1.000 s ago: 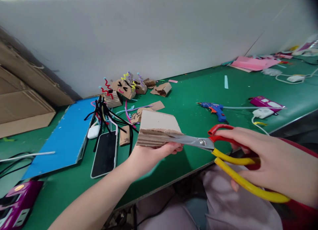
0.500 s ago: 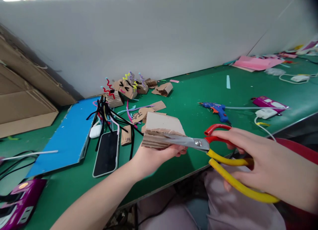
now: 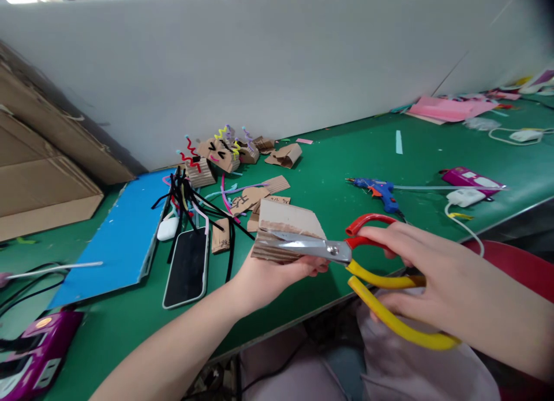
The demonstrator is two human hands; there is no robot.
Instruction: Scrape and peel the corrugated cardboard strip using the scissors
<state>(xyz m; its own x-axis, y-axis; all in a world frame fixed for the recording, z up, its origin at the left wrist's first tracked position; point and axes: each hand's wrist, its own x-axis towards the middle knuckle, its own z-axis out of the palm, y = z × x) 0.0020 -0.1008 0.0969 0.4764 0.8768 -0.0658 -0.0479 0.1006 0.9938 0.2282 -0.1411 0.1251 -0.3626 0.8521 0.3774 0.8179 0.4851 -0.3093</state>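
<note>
My left hand [image 3: 277, 277] grips a piece of corrugated cardboard [image 3: 289, 216] from below, its ridged side toward me and its smooth side facing up. Through the handles of a pair of scissors [image 3: 333, 250] with red and yellow grips, my right hand [image 3: 419, 268] is closed. The silver blades lie along the ridged part of the cardboard, just under its torn edge. Whether both blades straddle the cardboard is hard to make out. Behind it lie cut cardboard pieces [image 3: 249, 200] with dark writing.
A phone [image 3: 186, 268], black pipe cleaners [image 3: 177, 193] and a blue board [image 3: 112, 233] lie left. Cardboard figures with curly pipe cleaners [image 3: 219, 154] stand near the white partition [image 3: 277, 60]. A blue glue gun [image 3: 381, 193] and purple device [image 3: 471, 180] are right.
The scissors and my right hand have moved left, so the blades reach further along the cardboard. The cardboard in my left hand has shifted slightly right.
</note>
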